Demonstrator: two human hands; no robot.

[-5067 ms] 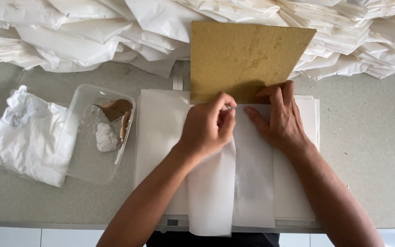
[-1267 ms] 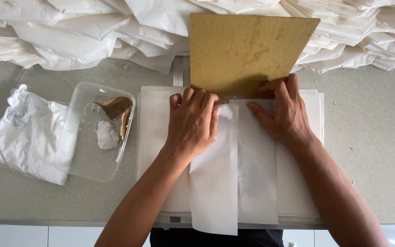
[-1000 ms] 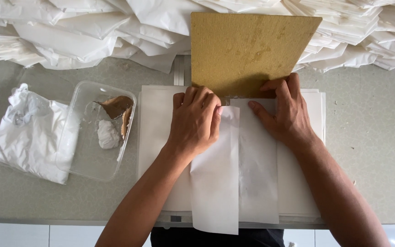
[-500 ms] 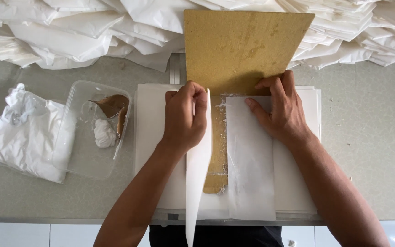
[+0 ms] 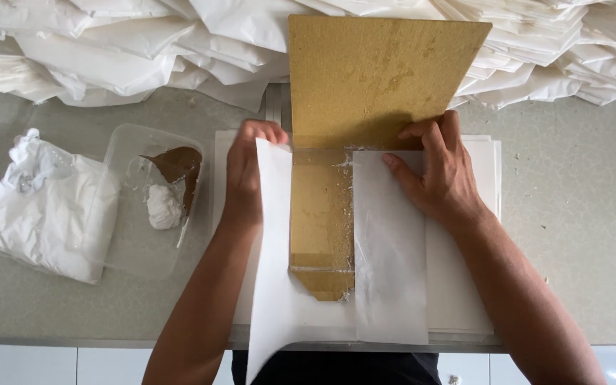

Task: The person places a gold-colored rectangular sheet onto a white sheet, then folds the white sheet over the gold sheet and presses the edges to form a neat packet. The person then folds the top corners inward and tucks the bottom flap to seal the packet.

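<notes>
A white paper sheet lies over a tan cardboard template on a stack of white sheets. My left hand grips the sheet's left flap at its top edge and holds it lifted open to the left. That bares the template's narrow lower strip, which has white paste smears. My right hand presses flat on the right flap, which is folded over the template, fingers near the template's shoulder.
A clear plastic tub with white paste and a brown scrap sits left of the stack. A crumpled white bag lies further left. Heaps of folded white paper bags fill the back of the grey counter.
My left hand earlier pressed the left flap flat over the template. It has since lifted and swung the flap open to the left, uncovering the tan strip. My right hand stayed put.
</notes>
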